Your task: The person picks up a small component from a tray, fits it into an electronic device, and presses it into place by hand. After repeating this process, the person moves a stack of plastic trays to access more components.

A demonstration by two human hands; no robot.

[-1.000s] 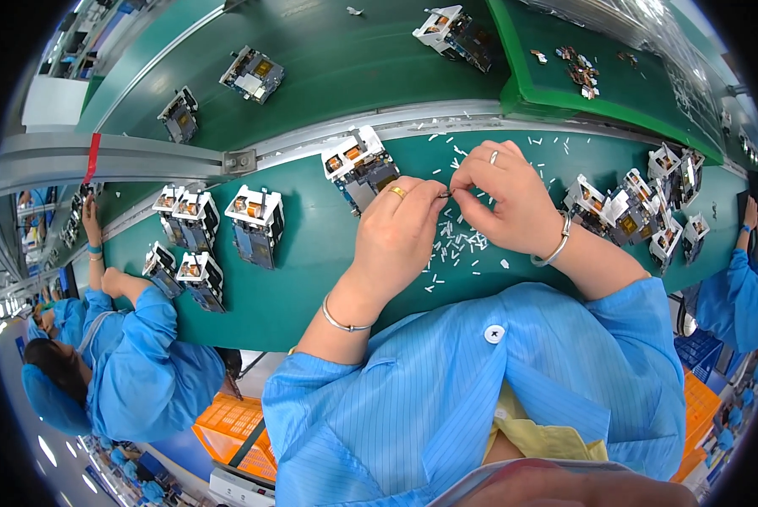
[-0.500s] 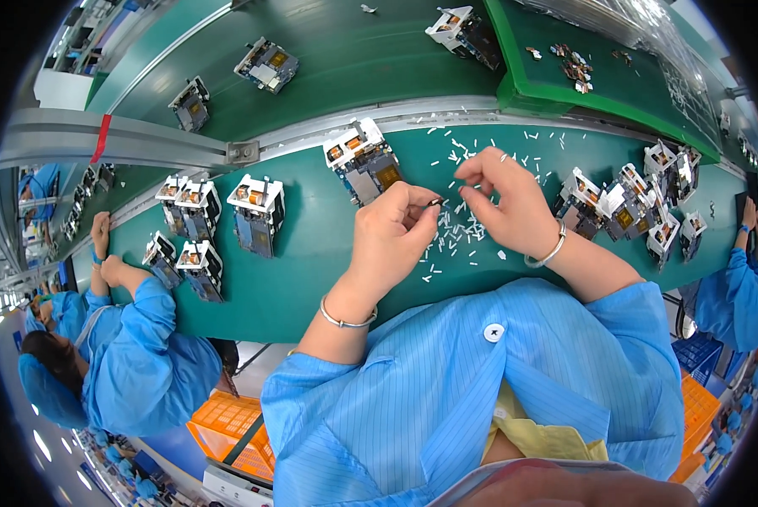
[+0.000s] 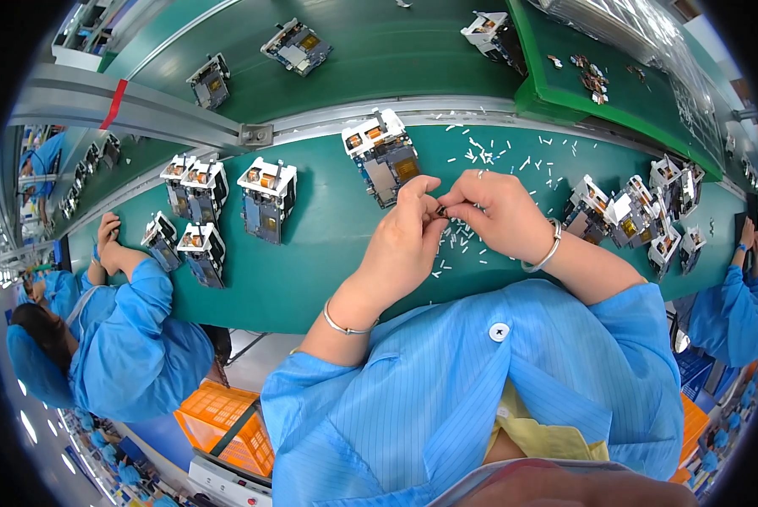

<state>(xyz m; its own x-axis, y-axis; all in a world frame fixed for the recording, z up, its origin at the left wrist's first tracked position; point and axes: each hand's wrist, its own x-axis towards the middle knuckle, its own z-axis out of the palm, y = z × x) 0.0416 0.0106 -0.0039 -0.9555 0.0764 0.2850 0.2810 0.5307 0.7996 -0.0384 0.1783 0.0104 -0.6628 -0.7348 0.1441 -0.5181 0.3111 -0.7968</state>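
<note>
The left hand (image 3: 397,241) and the right hand (image 3: 501,216) are pinching, each with closed grip, one small dark part (image 3: 441,211) (its long axis I cannot tell) above the bench (image 3: 324,224). The circuit board (image 3: 385,173) is lying beyond the left hand, the nearer one.

Light-blue smock (image 3: 446,397) with fine darker stripes is filling the lower centre of the frame; round white button (image 3: 499,332) with dark thread is showing at its front; yellow garment (image 3: 556,441) is showing below; sleeves (image 3: 628,317) are ending near the elbows; silver bangles (image 3: 555,243) are circling both wrists (image 3: 358,297)
</note>
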